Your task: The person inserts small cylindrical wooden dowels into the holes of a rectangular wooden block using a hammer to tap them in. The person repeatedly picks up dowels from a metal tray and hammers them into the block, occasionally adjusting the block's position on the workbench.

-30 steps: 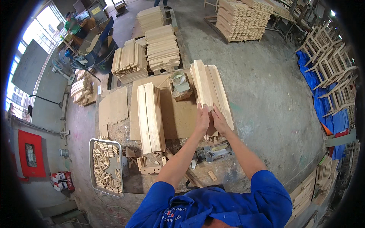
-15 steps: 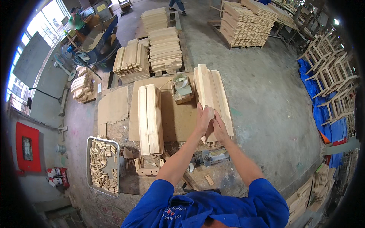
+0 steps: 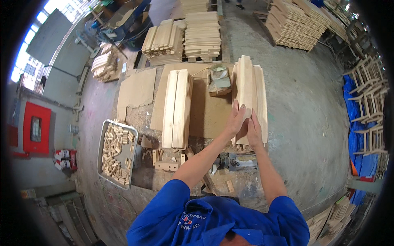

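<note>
My left hand and my right hand are close together at the near end of a long, pale wooden board on top of the right stack. Both are closed on that end, one from each side; parts of the fingers are hidden by the wood. More boards of the stack lie under and beside it. To the left stands a second stack of boards. Between the two, toward the far side, a small box carries a greenish container.
A metal-rimmed tray of short wooden dowels stands at left. A metal clamp-like tool and a drilled wooden block lie nearer me. Board piles stand beyond, chair frames at far right.
The view has shifted, so the bench and stacks appear higher and further right. Both hands remain at the near end of the same board.
</note>
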### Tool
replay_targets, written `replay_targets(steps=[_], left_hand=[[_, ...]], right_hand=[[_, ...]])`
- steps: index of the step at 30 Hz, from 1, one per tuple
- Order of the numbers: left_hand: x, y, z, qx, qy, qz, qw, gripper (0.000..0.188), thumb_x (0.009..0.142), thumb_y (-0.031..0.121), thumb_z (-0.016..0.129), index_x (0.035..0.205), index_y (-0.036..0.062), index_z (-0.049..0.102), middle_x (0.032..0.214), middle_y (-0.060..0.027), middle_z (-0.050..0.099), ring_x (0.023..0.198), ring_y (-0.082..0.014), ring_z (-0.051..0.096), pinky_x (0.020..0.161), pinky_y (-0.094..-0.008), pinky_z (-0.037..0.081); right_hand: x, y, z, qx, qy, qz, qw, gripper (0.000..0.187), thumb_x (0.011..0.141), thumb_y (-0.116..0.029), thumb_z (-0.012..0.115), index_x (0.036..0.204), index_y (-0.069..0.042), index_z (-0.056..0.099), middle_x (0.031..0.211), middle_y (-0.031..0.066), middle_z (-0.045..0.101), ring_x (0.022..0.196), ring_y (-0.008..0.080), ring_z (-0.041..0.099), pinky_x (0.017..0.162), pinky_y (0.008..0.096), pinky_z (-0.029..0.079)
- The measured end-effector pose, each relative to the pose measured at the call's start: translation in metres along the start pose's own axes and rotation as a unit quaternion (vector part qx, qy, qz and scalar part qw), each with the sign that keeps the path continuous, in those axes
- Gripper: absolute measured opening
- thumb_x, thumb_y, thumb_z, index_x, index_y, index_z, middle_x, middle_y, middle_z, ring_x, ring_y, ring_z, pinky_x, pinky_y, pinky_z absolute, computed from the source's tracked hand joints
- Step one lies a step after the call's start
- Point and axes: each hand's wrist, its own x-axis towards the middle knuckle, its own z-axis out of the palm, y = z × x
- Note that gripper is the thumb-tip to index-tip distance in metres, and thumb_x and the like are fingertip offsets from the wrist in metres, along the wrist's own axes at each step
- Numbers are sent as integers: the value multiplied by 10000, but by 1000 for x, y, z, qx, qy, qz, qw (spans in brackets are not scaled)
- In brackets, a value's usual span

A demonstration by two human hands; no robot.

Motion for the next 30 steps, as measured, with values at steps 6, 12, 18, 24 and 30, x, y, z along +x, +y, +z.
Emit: replay_targets(steps=[6, 12, 18, 24, 30], left_hand=[[-103, 28, -78, 172, 57, -33, 983, 414, 1127, 310, 630, 1425, 25, 671, 1256, -75, 754, 1155, -166, 689, 1024, -308, 534], [-194, 10, -232, 214, 395, 29, 893, 312, 1081, 236, 707, 1229, -36, 748, 1078, -134, 785, 949, -204, 735, 850, -324, 586], [-177, 14, -274, 332, 252, -80, 905, 366, 1040, 289, 713, 1259, -3, 737, 991, -75, 768, 847, -171, 680, 775, -381, 548], [-180, -4, -282, 296, 296, -88, 904, 408, 934, 320, 754, 1194, 7, 778, 1057, -241, 793, 1003, -402, 762, 908, -483, 579], [-186, -12, -275, 312, 333, -62, 888, 433, 942, 309, 771, 1227, -16, 763, 1060, -215, 801, 945, -352, 764, 883, -457, 575]], right_hand=[[-57, -26, -19, -97, 156, -98, 978, 508, 1166, -217, 514, 1578, 75, 463, 1493, 193, 621, 1418, 258, 562, 1194, 366, 439], [-133, -42, 58, -5, -84, -33, 996, 375, 1108, -195, 650, 1394, 32, 566, 1120, 105, 694, 984, 159, 686, 864, 305, 573], [-60, 31, 196, 66, -176, 265, 946, 645, 1035, -381, 771, 1480, -14, 482, 1178, 112, 662, 971, 183, 672, 789, 331, 563], [-43, 51, 252, 74, -166, 314, 932, 795, 934, -408, 890, 1444, 21, 458, 1258, 178, 658, 997, 231, 679, 778, 421, 598], [-40, 70, 244, 64, -165, 359, 916, 685, 849, -456, 940, 1284, -47, 605, 1048, 96, 707, 646, 160, 570, 555, 355, 441]])
